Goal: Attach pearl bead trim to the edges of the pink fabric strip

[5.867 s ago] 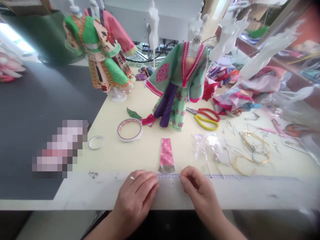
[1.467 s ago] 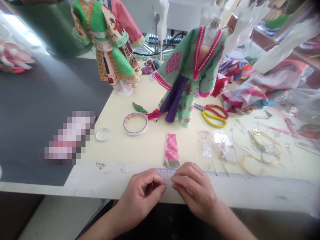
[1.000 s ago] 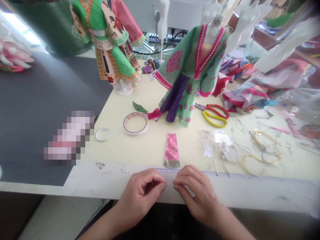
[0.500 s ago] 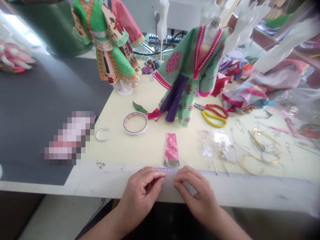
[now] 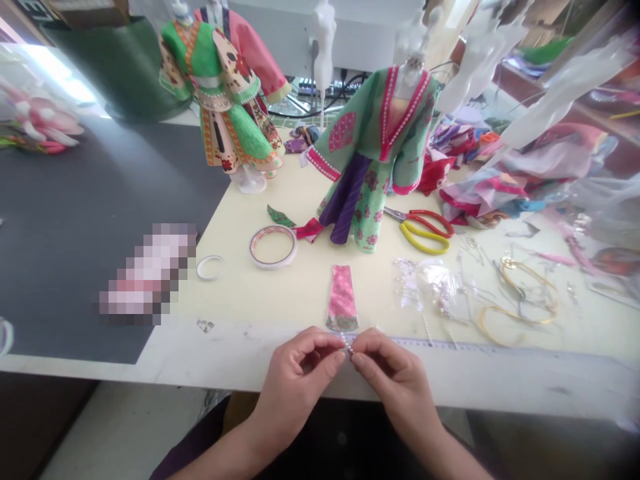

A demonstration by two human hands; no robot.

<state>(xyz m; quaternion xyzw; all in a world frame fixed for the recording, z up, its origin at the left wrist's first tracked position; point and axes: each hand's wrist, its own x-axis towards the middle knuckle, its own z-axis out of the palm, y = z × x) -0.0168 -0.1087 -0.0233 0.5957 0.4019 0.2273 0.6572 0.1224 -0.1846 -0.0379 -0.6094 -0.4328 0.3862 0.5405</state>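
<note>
Bench [image 5: 300, 293] is cream-topped, with a dark mat [image 5: 100, 267] off to its left; the pixelated object on the mat can't be identified. Two miniature costumes sit on clear stands. The green-and-pink robe [image 5: 373, 153] is nearest the hands, with pearl trim already along its collar and cuffs, and the green patterned costume [image 5: 225, 100] stands further left. Heap of fabric scraps [image 5: 485, 187] to the right. Also on the bench: red-and-yellow-handled scissors [image 5: 423, 230], a clear bag of beads [image 5: 430, 287], gold wire loops [image 5: 520, 300], a tape roll [image 5: 273, 245] and a thin tape ring [image 5: 210, 267], none in hand. Pink brocade panel [image 5: 342, 300] lies flat and loose near the front edge, narrow end up, with no pearl trim visible on it. A ruler [image 5: 425, 343] runs along the front of the bench, just under the panel's lower end. Left grip [image 5: 300, 380] and right grip [image 5: 400, 380] are both closed, their fingertips meeting at a short pearl-bead strand [image 5: 349, 347], pinched between them just below the panel. Status: robe looks trimmed and assembled; panel is unattached, strand is not fixed to anything visible. Can't tell the strand's full length or whether it's been cut, since the fingers hide part of it.
</note>
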